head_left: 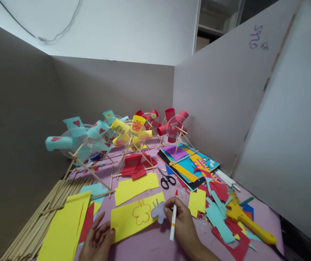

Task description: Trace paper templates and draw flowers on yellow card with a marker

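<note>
My right hand [181, 221] grips a white pen with an orange band [173, 222], its tip near a grey flower-shaped cutout [158, 212]. The cutout lies on the right end of a yellow paper strip [125, 219], beside an orange flower outline [141, 212] drawn on the strip. My left hand [97, 241] rests fingers-spread on the strip's left end, pressing it onto the pink table [150, 246].
Black-handled scissors [167, 178] lie behind the strip. A yellow glue gun [249, 222] sits among paper scraps at right. Wooden sticks [43, 210] and yellow sheets [63, 226] lie at left. Several paper windmills [129, 134] stand at the back; cardboard walls enclose the table.
</note>
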Motion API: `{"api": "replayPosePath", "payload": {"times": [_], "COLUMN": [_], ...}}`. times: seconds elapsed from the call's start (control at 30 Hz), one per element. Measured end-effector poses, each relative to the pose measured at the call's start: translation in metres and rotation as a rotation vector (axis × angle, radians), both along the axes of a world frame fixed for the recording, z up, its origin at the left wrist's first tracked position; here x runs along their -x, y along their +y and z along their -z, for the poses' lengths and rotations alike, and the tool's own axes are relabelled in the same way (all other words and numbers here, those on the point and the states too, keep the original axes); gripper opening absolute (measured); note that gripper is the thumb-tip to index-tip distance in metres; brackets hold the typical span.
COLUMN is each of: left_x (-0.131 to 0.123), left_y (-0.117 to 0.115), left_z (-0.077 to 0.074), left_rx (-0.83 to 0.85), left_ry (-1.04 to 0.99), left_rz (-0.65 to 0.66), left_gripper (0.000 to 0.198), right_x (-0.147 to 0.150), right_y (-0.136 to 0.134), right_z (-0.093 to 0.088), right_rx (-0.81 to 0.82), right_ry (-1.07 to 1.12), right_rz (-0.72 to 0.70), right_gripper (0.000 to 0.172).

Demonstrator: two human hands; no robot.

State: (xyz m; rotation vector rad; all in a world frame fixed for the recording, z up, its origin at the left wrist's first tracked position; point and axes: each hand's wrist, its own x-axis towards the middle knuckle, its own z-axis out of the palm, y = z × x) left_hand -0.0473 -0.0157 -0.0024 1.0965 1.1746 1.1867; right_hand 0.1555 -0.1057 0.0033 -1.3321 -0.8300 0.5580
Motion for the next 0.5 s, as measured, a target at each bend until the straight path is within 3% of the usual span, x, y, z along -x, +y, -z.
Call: {"api": "replayPosePath", "payload": {"times": [0.23, 0.5], "left_x": [-0.0004, 0.0004], "left_y": [-0.0059, -0.0047], "left_z": [-0.0047, 0.002], "left_rx": [-0.026, -0.021], "left_ry": [0.045, -0.007], "left_rz": [-0.033, 0.034], "left_gripper": [0.076, 0.073], "right_x": [-0.0032, -0.0034], "right_y": [-0.0007, -0.0058], "right_z": [0.0047, 0.0028], "right_rx": [0.028, 0.029], "right_ry": [-0.003, 0.021], "right_rz": [0.031, 0.087], "right_gripper": [0.015, 0.018]}}
